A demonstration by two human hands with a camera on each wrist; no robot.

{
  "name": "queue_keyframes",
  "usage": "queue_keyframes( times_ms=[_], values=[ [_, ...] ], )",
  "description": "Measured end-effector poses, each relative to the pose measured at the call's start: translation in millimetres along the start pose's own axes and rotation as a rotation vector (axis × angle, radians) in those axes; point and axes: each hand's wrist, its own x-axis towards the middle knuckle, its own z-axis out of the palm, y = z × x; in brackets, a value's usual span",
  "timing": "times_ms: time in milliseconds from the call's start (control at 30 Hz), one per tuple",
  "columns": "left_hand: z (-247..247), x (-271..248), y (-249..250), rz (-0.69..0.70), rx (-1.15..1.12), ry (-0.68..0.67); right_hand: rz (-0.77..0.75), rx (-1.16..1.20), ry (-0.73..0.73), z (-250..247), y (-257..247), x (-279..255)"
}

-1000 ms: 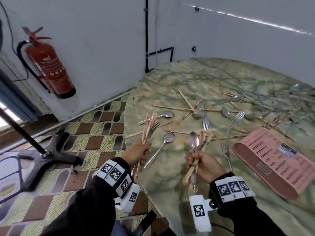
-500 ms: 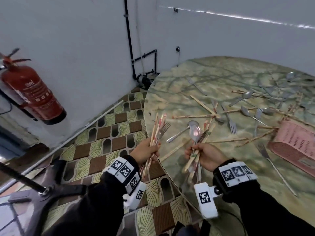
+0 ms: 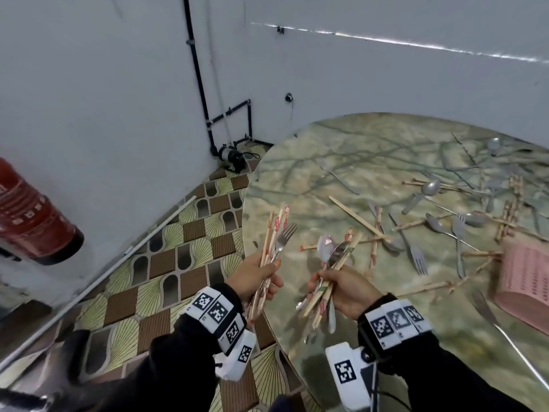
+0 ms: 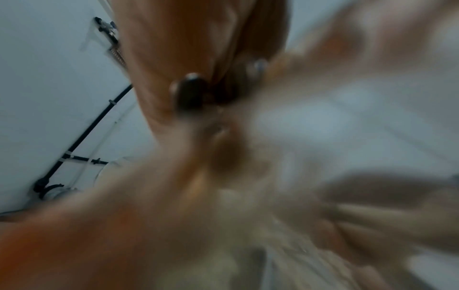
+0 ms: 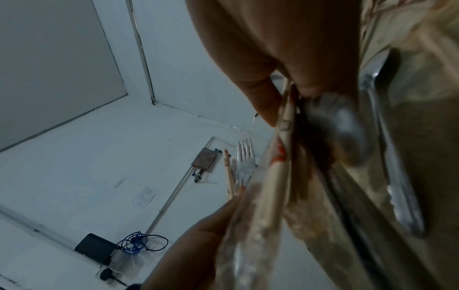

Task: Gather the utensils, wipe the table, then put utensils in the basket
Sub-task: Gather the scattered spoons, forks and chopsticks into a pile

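Note:
My left hand (image 3: 258, 275) grips a bundle of chopsticks and a fork (image 3: 276, 233), held upright beyond the table's left edge. My right hand (image 3: 341, 288) grips a second bundle of chopsticks and spoons (image 3: 334, 257) over the near part of the round marbled table (image 3: 312, 162). The two hands are close together. More chopsticks (image 3: 356, 217), forks (image 3: 416, 254) and spoons (image 3: 430, 187) lie scattered across the table to the right. The pink basket (image 3: 525, 278) lies at the right edge. The left wrist view is blurred. In the right wrist view the fork (image 5: 244, 162) of the left bundle shows beside my right hand's bundle (image 5: 285, 157).
A red fire extinguisher (image 3: 32, 221) hangs on the white wall at left. Black pipes and a small pump (image 3: 231, 153) sit in the corner by the table. Patterned floor tiles (image 3: 178, 254) lie left of the table. A knife (image 3: 487, 313) rests near the basket.
The view has swung left, so the table and basket shifted right. Both hands kept their bundles and moved closer together near the table's left edge.

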Motion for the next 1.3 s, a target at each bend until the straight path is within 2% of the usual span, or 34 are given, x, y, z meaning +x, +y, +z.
queue_keyframes(
  times_ms=[333,467,600,833,1033,1167,1300],
  values=[
    [-14.1,62.9,31.3,0.019,0.012,0.031,0.021,-0.002,0.108,19.4,-36.1,48.1],
    [-30.7,91.7,39.3,-0.021,0.023,-0.039,0.022,0.055,0.147,30.8,-43.7,71.7],
    [-53.4,121.9,49.7,-0.068,0.063,-0.102,-0.043,0.190,0.182,44.4,-48.4,91.4],
    [-110.3,169.5,82.6,-0.108,0.144,-0.185,-0.133,0.348,0.258,95.4,-61.2,127.9],
    [-143.2,202.4,107.0,-0.137,0.074,-0.238,-0.168,0.398,0.260,133.4,-73.5,160.5],
    [-146.7,225.5,118.7,-0.159,0.052,-0.270,-0.173,0.411,0.292,147.5,-85.2,174.5],
    [-142.8,247.8,125.0,-0.209,-0.078,-0.300,-0.183,0.354,0.355,145.4,-99.8,188.2]
  ],
)
